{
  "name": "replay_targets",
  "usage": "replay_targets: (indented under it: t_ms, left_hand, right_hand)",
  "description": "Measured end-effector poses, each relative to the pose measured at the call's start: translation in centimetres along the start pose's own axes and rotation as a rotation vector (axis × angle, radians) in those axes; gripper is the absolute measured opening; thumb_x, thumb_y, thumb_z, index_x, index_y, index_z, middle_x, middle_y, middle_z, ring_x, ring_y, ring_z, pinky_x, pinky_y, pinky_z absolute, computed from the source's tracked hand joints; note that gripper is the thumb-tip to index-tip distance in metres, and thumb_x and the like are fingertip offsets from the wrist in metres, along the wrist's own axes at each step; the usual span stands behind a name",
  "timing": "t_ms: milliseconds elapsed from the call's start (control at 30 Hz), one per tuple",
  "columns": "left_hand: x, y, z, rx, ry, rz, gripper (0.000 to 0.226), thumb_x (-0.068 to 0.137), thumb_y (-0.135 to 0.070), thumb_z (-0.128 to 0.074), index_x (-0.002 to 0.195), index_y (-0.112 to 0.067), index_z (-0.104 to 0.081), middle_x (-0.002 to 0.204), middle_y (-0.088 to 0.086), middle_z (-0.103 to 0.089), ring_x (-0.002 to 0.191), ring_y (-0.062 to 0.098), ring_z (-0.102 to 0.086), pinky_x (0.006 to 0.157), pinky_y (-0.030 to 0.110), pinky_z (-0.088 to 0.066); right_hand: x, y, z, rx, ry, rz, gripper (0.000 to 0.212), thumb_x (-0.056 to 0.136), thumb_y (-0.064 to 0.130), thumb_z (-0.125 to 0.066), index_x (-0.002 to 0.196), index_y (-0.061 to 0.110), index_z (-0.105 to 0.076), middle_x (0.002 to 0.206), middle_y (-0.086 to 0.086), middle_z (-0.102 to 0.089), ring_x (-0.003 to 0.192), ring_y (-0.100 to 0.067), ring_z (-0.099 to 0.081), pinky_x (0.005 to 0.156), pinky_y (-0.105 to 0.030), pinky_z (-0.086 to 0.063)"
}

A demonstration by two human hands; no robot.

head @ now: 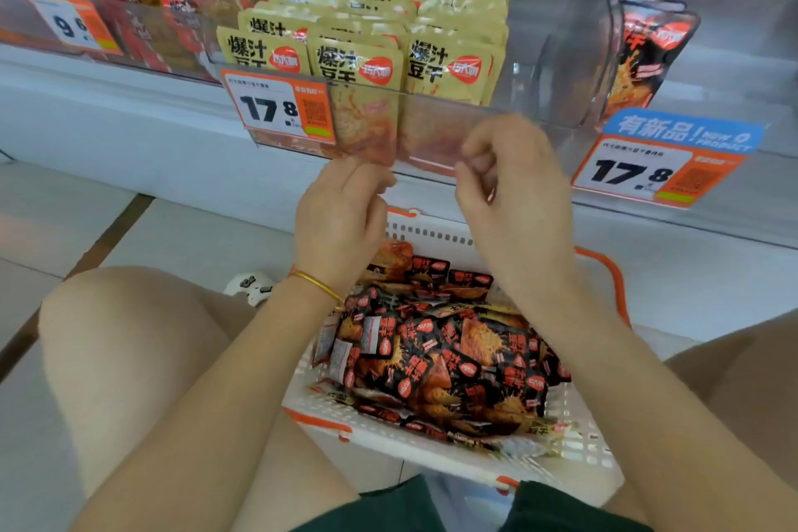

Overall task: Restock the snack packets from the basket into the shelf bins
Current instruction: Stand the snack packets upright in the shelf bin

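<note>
Packets (pixel 444 359) lie heaped in the basket (pixel 574 445) on the floor. Left hand (pixel 341 220) and right hand (pixel 514 203) hover at the yellow bin (pixel 432 117), fingers curled; any grasp cannot be told. Risk: knuckles striking its front wall or dislodging the price tag (pixel 276 108). Right bin (pixel 734 35) offers most free room.

Glossy foil packets (pixel 444 363); white plastic basket (pixel 574 436)

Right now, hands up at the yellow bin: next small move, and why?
Likely lower one hand to the basket and take some black packets for the right-hand bin. Left hand and right hand are both at the front wall of the yellow-packet bin; I can't tell if either grip holds anything. That bin is well stocked; the right-hand bin shows few matching packets.
</note>
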State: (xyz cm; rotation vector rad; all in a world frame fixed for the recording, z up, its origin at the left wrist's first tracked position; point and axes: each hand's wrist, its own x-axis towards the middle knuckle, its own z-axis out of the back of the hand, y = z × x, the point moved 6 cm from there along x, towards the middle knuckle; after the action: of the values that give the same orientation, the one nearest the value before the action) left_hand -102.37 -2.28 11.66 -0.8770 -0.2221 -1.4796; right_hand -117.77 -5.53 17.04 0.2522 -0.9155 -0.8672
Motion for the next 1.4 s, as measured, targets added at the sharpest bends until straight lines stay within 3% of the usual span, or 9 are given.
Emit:
replay_targets:
  t_ms: [100,200,433,600,733,900,1033,1133,1400]
  left_hand:
    - [-1.5,4.0,-3.4,0.074,0.324,0.26,0.024,0.087,-0.005,-0.044,0.096,-0.008,-0.066,0.099,0.008,-0.065,0.095,0.028,-0.058,0.073,0.038,-0.048]
    - [-5.7,8.7,-8.7,0.33,0.843,0.435,0.032,0.093,-0.006,-0.04,0.119,-0.008,-0.059,0.119,0.013,-0.059,0.108,0.031,-0.056,0.09,0.04,-0.047]
    - [-16.1,13.0,-14.4,0.613,1.384,0.448,0.04,0.089,-0.01,-0.048,0.129,-0.008,-0.048,0.136,0.021,-0.042,0.127,0.035,-0.036,0.105,0.04,-0.035]
    - [-16.8,13.7,-15.4,0.622,1.445,0.483,0.038,0.096,-0.016,-0.042,0.133,-0.008,-0.046,0.139,0.019,-0.037,0.128,0.033,-0.036,0.104,0.037,-0.032]
    - [-16.3,12.9,-16.1,0.519,1.452,0.504,0.031,0.099,-0.012,-0.035,0.123,-0.008,-0.054,0.128,0.012,-0.055,0.123,0.027,-0.044,0.104,0.033,-0.03]
    - [-15.4,12.4,-15.6,0.429,1.397,0.652,0.024,0.094,-0.005,-0.047,0.114,-0.001,-0.06,0.118,0.016,-0.062,0.107,0.027,-0.06,0.089,0.031,-0.048]
    - [-10.7,10.4,-13.7,0.31,1.109,0.748,0.024,0.094,-0.002,-0.044,0.113,0.001,-0.06,0.117,0.018,-0.061,0.108,0.029,-0.059,0.087,0.033,-0.048]
    - [-7.0,7.6,-12.4,0.161,0.956,0.732,0.016,0.089,0.0,-0.049,0.093,-0.001,-0.064,0.109,0.018,-0.065,0.099,0.029,-0.061,0.082,0.034,-0.048]
    - [-3.0,-0.2,-8.4,-0.379,0.777,0.677,0.028,0.084,0.006,-0.056,0.106,-0.005,-0.07,0.105,0.005,-0.067,0.1,0.017,-0.059,0.098,0.027,-0.044]
  right_hand:
    - [-3.6,-3.2,-4.9,0.044,0.338,-0.183,0.013,0.089,0.009,-0.055,0.101,0.012,-0.054,0.095,-0.001,-0.057,0.076,-0.011,-0.048,0.067,-0.034,-0.045]
    - [-7.2,-6.6,-9.8,0.087,0.646,-0.365,0.015,0.093,0.012,-0.052,0.108,0.014,-0.054,0.099,-0.001,-0.06,0.083,-0.015,-0.057,0.076,-0.034,-0.049]
    - [-12.3,-10.7,-14.1,0.133,0.868,-0.598,0.013,0.095,0.011,-0.049,0.107,0.013,-0.052,0.092,-0.002,-0.057,0.079,-0.02,-0.059,0.069,-0.03,-0.047]
    - [-13.1,-12.8,-14.6,0.146,0.881,-0.707,0.009,0.097,0.013,-0.046,0.104,0.016,-0.049,0.09,0.002,-0.052,0.065,-0.015,-0.058,0.052,-0.024,-0.043]
    - [-13.2,-13.7,-14.8,0.144,0.895,-0.765,0.012,0.098,0.012,-0.045,0.109,0.014,-0.05,0.09,-0.003,-0.054,0.055,-0.011,-0.051,0.045,-0.017,-0.036]
    - [-13.1,-13.5,-15.2,0.134,0.916,-0.744,0.013,0.098,0.012,-0.044,0.11,0.013,-0.05,0.09,-0.004,-0.056,0.054,-0.008,-0.052,0.045,-0.016,-0.036]
    - [-13.2,-12.4,-15.9,0.157,0.929,-0.705,0.022,0.095,0.016,-0.052,0.117,0.013,-0.052,0.106,-0.007,-0.061,0.089,-0.018,-0.063,0.072,-0.027,-0.051]
    - [-13.0,-10.7,-16.6,0.214,0.943,-0.709,0.056,0.089,0.031,-0.062,0.137,0.011,-0.041,0.13,-0.007,-0.051,0.118,-0.023,-0.052,0.093,-0.033,-0.043]
    - [-10.7,-9.5,-11.9,0.011,0.65,-0.472,0.013,0.095,0.022,-0.049,0.1,0.011,-0.053,0.08,-0.002,-0.06,0.074,-0.023,-0.058,0.061,-0.037,-0.047]
